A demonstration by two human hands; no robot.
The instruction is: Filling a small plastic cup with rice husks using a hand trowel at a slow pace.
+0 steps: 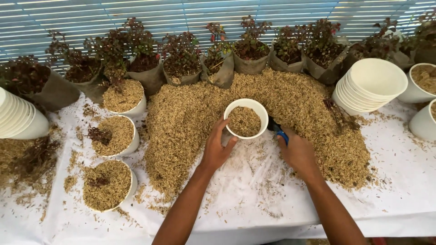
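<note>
Your left hand grips the near-left rim of a white pot, fingers spread around its wall and the thumb against the near edge. The pot stands upright at the near edge of the big husk heap and is partly filled with the same tan husk. Your right hand sits just right of the pot, closed around a blue-handled tool whose dark end points toward the pot's right wall; you cannot tell what kind of tool it is, since the hand covers most of it.

Left of the heap, three filled white pots stand in a loose column on the white cloth, and farther left a stack of empty pots lies on its side. Right of the heap, another stack of empty white pots leans on its side, with more filled pots beyond it at the frame edge. Behind the heap, a row of red-leaved seedlings in grey grow bags runs along the window blinds. Loose husk is scattered over the cloth near the heap's front.
</note>
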